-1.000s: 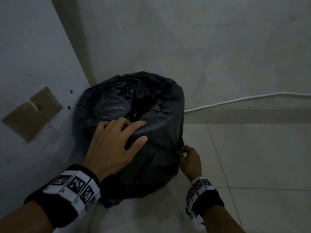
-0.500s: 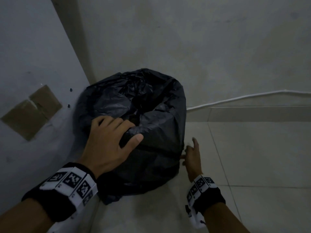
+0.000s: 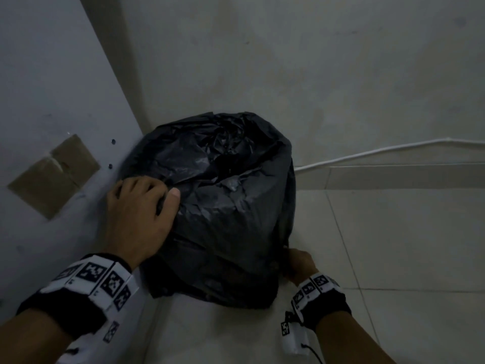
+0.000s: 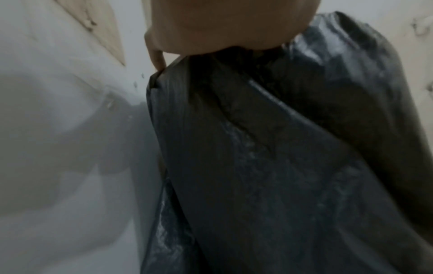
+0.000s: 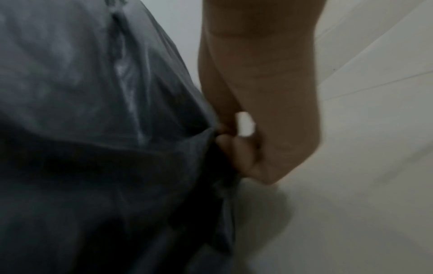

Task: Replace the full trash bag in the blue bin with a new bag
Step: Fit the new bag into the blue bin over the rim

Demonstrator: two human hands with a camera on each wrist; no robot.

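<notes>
A black trash bag (image 3: 223,206) drapes over the whole bin in the corner, so the blue bin itself is hidden. My left hand (image 3: 141,206) sits on the bag's top left edge, fingers curled over the rim and thumb pressing the plastic. In the left wrist view the palm (image 4: 222,27) lies on the bag (image 4: 269,166). My right hand (image 3: 299,264) is low at the bag's right side, near the floor. The right wrist view shows its thumb and fingers (image 5: 225,135) pinching a fold of the bag's hanging edge (image 5: 93,129).
The bin stands against a grey panel on the left bearing brown cardboard patches (image 3: 55,174) and against the back wall. A white cable (image 3: 380,151) runs along the wall base to the right. Pale floor tiles (image 3: 406,245) stretch out on the right.
My left hand slid from the bag's front top to its left rim and curled its fingers. My right hand let go, spread briefly, then dropped lower and pinched the bag's edge again.
</notes>
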